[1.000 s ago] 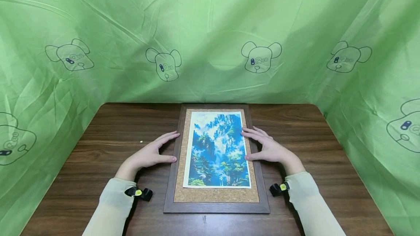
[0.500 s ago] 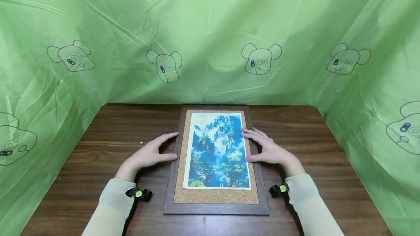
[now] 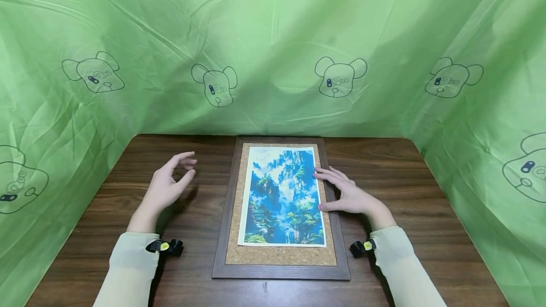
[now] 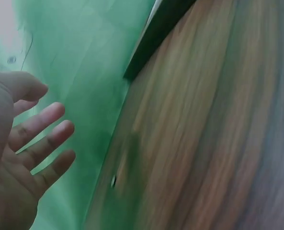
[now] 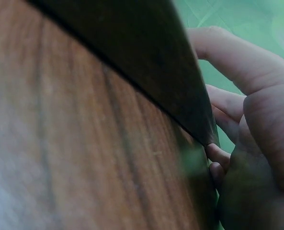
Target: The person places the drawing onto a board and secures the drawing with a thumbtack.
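A cork board (image 3: pixel 281 256) in a dark wooden frame (image 3: pixel 281 271) lies flat on the table. On the cork lies a paper print (image 3: pixel 283 195) of blue mountains, trees and mist. My right hand (image 3: pixel 351 193) reaches over the frame's right side, thumb and fingertips resting at the print's right edge. In the right wrist view, its lower fingers come down beside the frame's side. My left hand (image 3: pixel 168 184) hovers left of the board, fingers loosely spread and holding nothing. A tiny pale object (image 4: pixel 114 181) sits on the tabletop in the left wrist view; the head view hides it behind the left hand.
The brown wood-grain table (image 3: pixel 426 231) carries the board at its middle, reaching the back edge. A green cloth (image 3: pixel 273 37) with mouse-head outlines hangs around the back and both sides. Black wrist cameras (image 3: pixel 170 247) are worn at both cuffs.
My left hand has left the frame's left side and moved left and up toward the tiny pale object. The right hand, board and print have stayed in place.
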Available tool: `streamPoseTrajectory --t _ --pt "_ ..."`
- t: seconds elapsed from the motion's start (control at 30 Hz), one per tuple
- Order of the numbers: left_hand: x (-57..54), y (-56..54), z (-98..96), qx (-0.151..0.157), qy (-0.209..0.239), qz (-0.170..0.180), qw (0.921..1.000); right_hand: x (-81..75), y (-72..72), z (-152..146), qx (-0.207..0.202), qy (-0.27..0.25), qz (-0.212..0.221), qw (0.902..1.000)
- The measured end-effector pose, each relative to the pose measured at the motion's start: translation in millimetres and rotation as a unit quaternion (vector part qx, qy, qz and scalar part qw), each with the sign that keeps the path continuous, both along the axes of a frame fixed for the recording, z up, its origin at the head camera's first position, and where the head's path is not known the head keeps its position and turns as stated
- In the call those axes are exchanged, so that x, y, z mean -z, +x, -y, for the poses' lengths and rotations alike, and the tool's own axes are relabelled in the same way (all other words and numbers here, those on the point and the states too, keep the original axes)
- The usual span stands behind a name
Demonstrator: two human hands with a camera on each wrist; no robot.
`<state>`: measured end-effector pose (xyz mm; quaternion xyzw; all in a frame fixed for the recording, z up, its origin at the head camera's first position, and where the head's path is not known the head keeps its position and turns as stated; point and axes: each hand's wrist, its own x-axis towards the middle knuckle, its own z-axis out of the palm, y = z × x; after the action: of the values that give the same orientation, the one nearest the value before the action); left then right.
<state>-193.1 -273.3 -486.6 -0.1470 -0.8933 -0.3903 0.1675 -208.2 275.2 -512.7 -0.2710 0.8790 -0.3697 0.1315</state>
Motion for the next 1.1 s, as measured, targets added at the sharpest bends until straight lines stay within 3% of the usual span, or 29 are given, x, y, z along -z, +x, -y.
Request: streamPoseTrajectory --t 0.13,0.43,0.83,1.1 --pt "2.9 0.6 15.2 -0.013 -0.022 0.008 0.9996 0.5 0.4 -1 0.001 -0.002 0.0 1.0" --pt "14.1 2.0 38.4 -0.015 -0.035 0.093 0.9949 1.8 1.7 -4 0.002 -0.003 -0.002 1.0" --pt "15.8 6.0 46.8 -0.028 -0.066 0.162 0.9842 0.6 1.8 -1 0.0 -0.003 -0.001 1.0" --pt "16.6 5.4 46.9 -0.004 -0.071 0.185 0.9801 -0.6 0.6 0 -0.003 -0.005 -0.004 1.0"
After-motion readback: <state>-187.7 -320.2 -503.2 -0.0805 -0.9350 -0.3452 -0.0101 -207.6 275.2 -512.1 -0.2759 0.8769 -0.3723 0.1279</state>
